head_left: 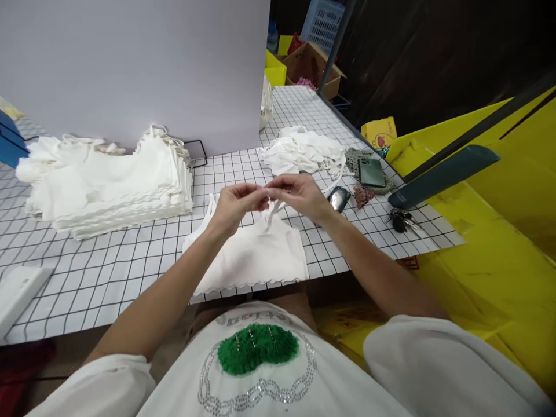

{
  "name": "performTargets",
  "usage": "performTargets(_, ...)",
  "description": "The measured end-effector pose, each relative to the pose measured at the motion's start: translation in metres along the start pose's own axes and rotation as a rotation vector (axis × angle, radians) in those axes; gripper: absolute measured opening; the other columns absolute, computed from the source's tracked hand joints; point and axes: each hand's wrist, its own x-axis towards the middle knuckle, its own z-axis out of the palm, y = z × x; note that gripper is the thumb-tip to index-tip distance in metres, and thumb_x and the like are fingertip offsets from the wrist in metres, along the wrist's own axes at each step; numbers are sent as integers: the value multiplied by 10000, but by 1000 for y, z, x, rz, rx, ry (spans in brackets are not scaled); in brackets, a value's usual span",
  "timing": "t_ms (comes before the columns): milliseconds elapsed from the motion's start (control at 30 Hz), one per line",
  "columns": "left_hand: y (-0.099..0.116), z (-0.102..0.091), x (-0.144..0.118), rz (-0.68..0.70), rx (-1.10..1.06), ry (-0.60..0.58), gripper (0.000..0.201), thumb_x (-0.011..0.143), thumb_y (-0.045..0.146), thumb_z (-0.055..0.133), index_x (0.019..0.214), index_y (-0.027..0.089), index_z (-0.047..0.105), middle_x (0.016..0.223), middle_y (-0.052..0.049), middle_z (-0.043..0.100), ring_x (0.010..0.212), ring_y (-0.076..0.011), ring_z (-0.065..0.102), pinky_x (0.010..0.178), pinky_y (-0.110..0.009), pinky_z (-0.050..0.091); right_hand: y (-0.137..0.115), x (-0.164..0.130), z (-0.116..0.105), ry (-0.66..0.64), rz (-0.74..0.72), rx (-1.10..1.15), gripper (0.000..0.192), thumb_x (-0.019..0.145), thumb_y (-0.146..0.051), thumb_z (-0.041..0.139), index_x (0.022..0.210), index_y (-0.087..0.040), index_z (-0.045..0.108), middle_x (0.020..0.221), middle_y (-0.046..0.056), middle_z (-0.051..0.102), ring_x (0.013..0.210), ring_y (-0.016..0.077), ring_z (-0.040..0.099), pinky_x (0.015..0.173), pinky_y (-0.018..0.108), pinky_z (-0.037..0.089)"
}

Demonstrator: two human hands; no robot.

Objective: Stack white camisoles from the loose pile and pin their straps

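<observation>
Pinching a thin white strap (273,213) between their fingertips, the left hand (237,204) and right hand (299,194) meet just above the white garment (252,255), which lies flat at the near edge of the gridded table (108,272) (scalloped hem toward the person). A stack of folded white garments (117,179) sits to the left, a loose heap of white pieces (304,150) behind the right hand, and a phone (372,172) and keys (402,220) farther right.
</observation>
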Motion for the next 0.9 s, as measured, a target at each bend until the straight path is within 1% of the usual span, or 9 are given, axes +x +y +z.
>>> performTargets(67,2,-1,0,64,80,-16,234,719,321,853,794,125,749,750,-52,722,698,-155,673,757,-338,546,-1,16,-12,13,-34,-104,81,849,-246,743,827,-170,729,771,6,716,735,130,667,692,282,586)
performTargets(133,-5,-3,-4,92,215,-15,168,739,265,829,822,141,751,819,-51,720,778,-162,661,802,-326,522,-1,34,-28,111,-75,-157,66,830,-194,759,785,-157,726,715,-22,696,704,103,660,681,252,565)
performTargets(200,-20,-9,-13,77,372,5,164,703,206,844,831,162,751,874,-53,705,830,-174,625,828,-320,492,-1,49,-40,233,-112,-138,67,812,-154,763,760,-145,721,680,-44,679,673,85,665,674,236,551)
performTargets(267,-40,-15,-22,39,480,24,229,641,171,879,828,187,747,889,-55,679,871,-203,589,860,-336,463,1,54,-44,289,-138,-92,59,800,-146,769,760,-147,726,673,-52,677,662,83,675,678,242,553)
performTargets(333,-59,-21,-29,5,533,24,272,596,160,904,807,209,739,853,-48,650,916,-242,559,926,-375,425,6,45,-36,246,-130,-66,53,808,-181,775,781,-164,732,697,-46,692,679,94,677,695,265,565)
performTargets(433,-81,-26,-34,0,596,6,258,588,169,913,748,225,719,765,-33,598,958,-284,526,1017,-431,339,26,14,-11,113,-73,-126,71,833,-245,769,796,-201,727,759,-23,708,738,126,657,720,306,566)
performTargets(567,-97,-27,-34,37,783,-42,232,639,194,891,731,218,680,809,-26,568,961,-285,510,987,-431,317,55,-33,16,6,-35,-305,82,878,-224,702,796,-227,700,778,2,687,791,178,608,761,372,515)
performTargets(733,-101,-24,-35,81,1023,-84,226,754,232,816,909,225,652,892,-18,637,925,-249,544,870,-399,373,70,-62,21,-48,-8,-399,111,914,-191,637,810,-210,671,765,26,658,808,202,562,760,382,466)
performTargets(900,-103,-22,-33,125,1077,-90,123,786,216,791,793,221,668,858,-11,666,909,-239,566,810,-389,365,73,-69,22,-13,12,-348,87,912,-201,653,828,-214,670,779,29,673,817,203,574,790,383,475)
